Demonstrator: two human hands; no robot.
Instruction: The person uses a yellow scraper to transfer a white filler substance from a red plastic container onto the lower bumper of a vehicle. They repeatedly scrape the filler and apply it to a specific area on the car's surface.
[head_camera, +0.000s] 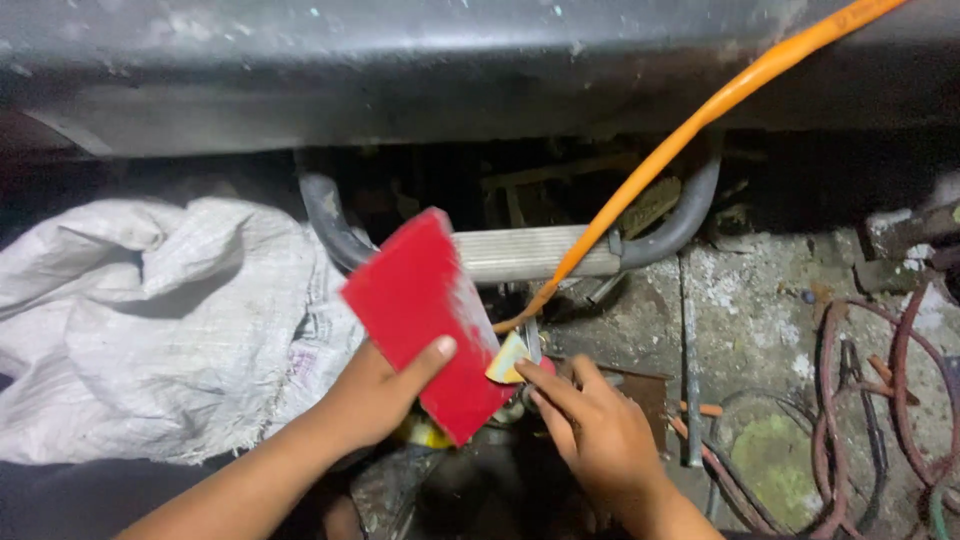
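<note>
the left hand (375, 395) grips a flat red plastic card (430, 322), thumb on its face, long axis running from 11 to 5 o'clock. the right hand (595, 430) pinches a small yellow scrap (507, 360) at the card's 3 o'clock edge. beyond: orange hose (700, 120), white woven sack (150, 320), grimy concrete floor (760, 300).

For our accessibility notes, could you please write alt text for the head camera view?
A person's left hand holds a flat red card while the right hand pinches a small yellow scrap, above cluttered ground with an orange hose and a white woven sack.
</note>
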